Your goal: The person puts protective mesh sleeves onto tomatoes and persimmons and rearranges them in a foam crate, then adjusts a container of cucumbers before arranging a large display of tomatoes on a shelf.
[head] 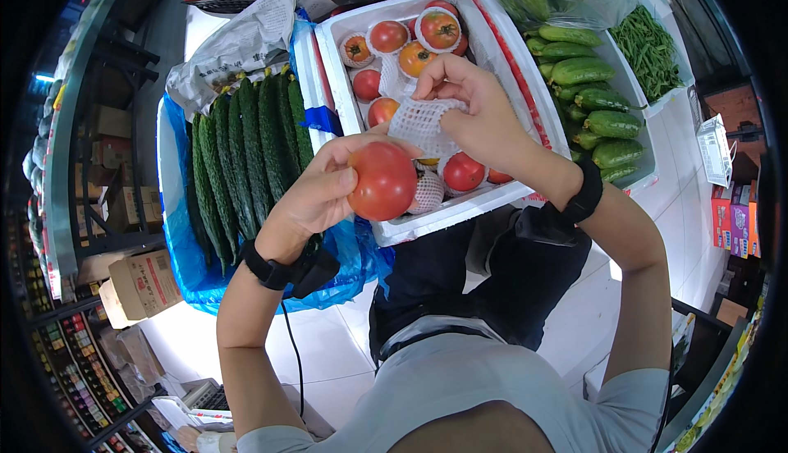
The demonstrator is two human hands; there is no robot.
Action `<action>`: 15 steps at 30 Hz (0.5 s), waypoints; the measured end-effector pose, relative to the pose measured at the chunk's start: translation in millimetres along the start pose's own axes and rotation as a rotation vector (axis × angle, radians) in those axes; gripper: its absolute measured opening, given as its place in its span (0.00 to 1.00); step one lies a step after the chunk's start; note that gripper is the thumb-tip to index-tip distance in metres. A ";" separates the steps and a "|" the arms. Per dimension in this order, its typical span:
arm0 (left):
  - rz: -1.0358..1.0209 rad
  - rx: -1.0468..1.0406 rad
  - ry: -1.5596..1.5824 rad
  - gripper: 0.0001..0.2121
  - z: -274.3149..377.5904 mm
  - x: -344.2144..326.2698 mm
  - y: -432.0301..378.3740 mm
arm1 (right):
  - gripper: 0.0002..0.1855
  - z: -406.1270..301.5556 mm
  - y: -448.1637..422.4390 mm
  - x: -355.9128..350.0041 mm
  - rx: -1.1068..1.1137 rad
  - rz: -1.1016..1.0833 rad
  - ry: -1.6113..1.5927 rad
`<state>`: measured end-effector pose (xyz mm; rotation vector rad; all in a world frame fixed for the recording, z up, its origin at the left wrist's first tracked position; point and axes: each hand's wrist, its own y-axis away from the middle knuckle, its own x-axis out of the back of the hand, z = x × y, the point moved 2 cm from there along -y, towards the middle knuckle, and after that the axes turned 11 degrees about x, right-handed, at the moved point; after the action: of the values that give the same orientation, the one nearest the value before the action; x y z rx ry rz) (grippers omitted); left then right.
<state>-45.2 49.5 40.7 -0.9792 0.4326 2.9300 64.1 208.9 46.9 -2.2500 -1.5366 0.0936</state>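
My left hand (pixel 320 191) grips a large red tomato (pixel 383 181), smooth and bare of wrapping, above the near left corner of a white foam box (pixel 403 228). A white foam net sleeve (pixel 425 127) is pinched in the fingers of my right hand (pixel 474 105), over the middle of the same box. The sleeve's lower edge comes close to the left hand's fingers; whether they touch it I cannot tell. Below both hands lie several tomatoes, some in net sleeves, such as a red one (pixel 463 172) and an orange one (pixel 416 59).
Left of the box, dark green cucumbers (pixel 249 151) lie in a crate lined with blue plastic (pixel 203 287), with newspaper (pixel 240 53) at its far end. Pale green cucumbers (pixel 582 71) fill a box at right. Behind stands a black crate of tomatoes (pixel 228 4). Shelving (pixel 58 164) flanks the left.
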 end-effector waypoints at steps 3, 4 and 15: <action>-0.050 0.036 0.030 0.34 1.1 -1.7 -1.8 | 0.18 -1.5 -0.2 -0.1 -0.032 -0.015 -0.113; -0.017 0.046 0.028 0.35 1.4 -2.1 -2.3 | 0.18 -4.9 0.1 0.7 -0.088 -0.028 -0.232; -0.028 0.018 0.043 0.36 1.5 -2.5 0.0 | 0.16 -6.9 3.3 9.0 -0.076 -0.265 -0.177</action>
<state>-44.1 50.1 43.3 -1.0394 0.4429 2.8796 72.4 214.0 53.5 -2.1199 -1.9482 0.1632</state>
